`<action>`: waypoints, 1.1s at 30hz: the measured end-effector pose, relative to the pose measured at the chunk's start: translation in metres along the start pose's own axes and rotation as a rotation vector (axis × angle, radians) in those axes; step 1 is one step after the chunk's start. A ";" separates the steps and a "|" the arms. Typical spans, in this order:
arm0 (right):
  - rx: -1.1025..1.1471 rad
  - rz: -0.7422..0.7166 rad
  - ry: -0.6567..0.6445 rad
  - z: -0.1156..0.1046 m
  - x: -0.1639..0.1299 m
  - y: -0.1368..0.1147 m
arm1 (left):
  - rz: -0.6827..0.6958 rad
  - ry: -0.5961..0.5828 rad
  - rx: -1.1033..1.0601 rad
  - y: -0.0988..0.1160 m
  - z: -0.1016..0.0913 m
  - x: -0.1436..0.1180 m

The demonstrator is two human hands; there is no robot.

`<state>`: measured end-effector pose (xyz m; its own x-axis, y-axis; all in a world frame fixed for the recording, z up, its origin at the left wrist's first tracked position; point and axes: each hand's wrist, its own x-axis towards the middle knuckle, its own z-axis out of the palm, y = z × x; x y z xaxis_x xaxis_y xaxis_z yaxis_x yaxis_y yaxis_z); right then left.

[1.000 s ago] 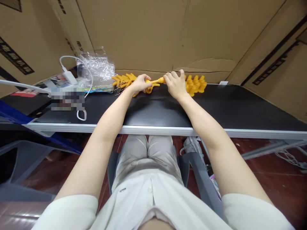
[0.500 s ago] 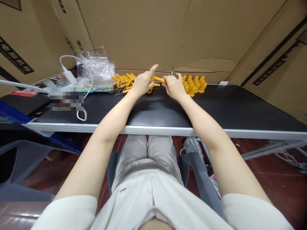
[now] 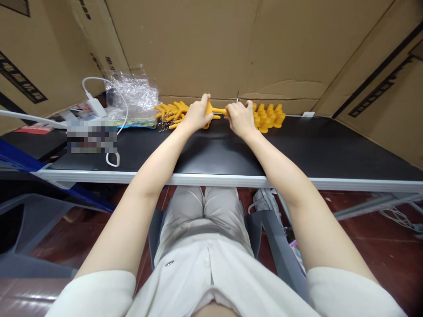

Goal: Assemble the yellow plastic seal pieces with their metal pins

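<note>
A yellow plastic piece with a thin ribbed rod (image 3: 219,110) stretches level between my two hands above the back of the black table. My left hand (image 3: 197,113) is closed around its wider left end, part of which shows past the fingertips. The other end sits in the closed fingers of my right hand (image 3: 241,117). A thin metal tip (image 3: 237,99) sticks up behind the right hand; what it belongs to is hidden. Left of my left hand lies a pile of yellow branched pieces (image 3: 172,110) with small metal chains. Several upright yellow pieces (image 3: 270,117) stand in rows right of my right hand.
Clear plastic bags (image 3: 134,99) lie on colourful flat packs at the back left. A white charger (image 3: 96,107) with cables rests beside them. Cardboard (image 3: 205,48) walls the back and sides. The table's metal edge (image 3: 218,180) runs in front of my lap.
My left index finger has come down from pointing up and now rests against the yellow piece. My right fingers have shifted slightly. The piece stays between both hands.
</note>
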<state>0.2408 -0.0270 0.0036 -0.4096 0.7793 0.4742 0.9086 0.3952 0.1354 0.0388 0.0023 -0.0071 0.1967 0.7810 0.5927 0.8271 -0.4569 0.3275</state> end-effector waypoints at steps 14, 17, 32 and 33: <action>-0.131 -0.111 -0.028 -0.008 -0.002 -0.006 | -0.486 -0.464 -0.464 0.028 -0.036 -0.013; -0.135 -0.133 -0.012 -0.002 -0.001 -0.001 | -0.497 -0.458 -0.463 0.015 -0.027 -0.009; 0.056 -0.139 0.039 0.027 0.004 0.017 | 0.225 0.049 0.185 -0.008 -0.003 -0.006; 0.057 -0.135 0.034 0.027 0.004 0.017 | 0.230 0.039 0.196 -0.007 -0.004 -0.006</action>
<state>0.2525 -0.0039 -0.0152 -0.5235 0.7009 0.4844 0.8390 0.5229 0.1501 0.0299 -0.0014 -0.0098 0.3728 0.6480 0.6641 0.8498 -0.5259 0.0361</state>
